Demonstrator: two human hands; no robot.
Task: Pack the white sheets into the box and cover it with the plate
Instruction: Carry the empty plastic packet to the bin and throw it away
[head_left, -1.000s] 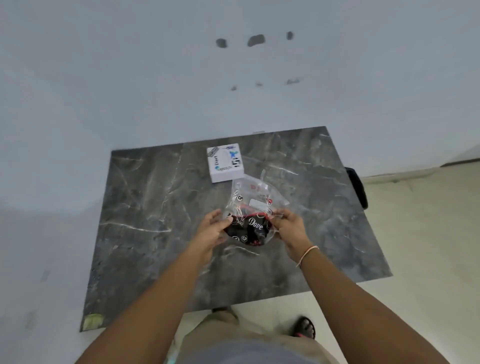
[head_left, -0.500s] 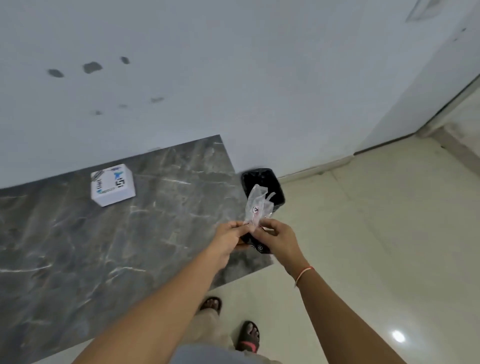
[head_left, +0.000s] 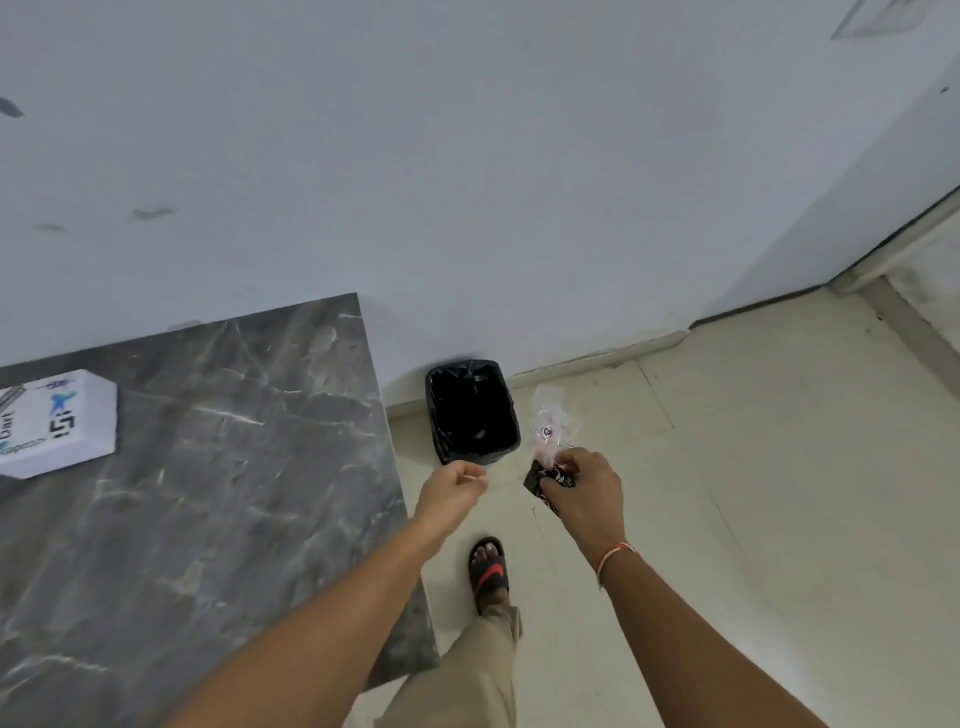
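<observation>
A white printed box (head_left: 57, 423) lies on the dark marble table (head_left: 234, 493) at the far left. My right hand (head_left: 584, 488) is shut on a crumpled clear plastic bag (head_left: 548, 428) with a dark wrapper inside, held over the floor just right of a bin. My left hand (head_left: 452, 488) is beside it, a little apart, fingers pinched on a thin pale strip (head_left: 475, 475) near the bin's front edge. I see no white sheets and no plate.
A small black-lined waste bin (head_left: 470, 410) stands on the tiled floor against the wall, right of the table's corner. My sandalled foot (head_left: 488, 566) is below my hands. A wall corner and door frame (head_left: 883, 260) lie to the right.
The view has swung right, from the table to the bin. My hands carried the bag off the table, then separated; the left hand has let go of the bag and pulled away left.
</observation>
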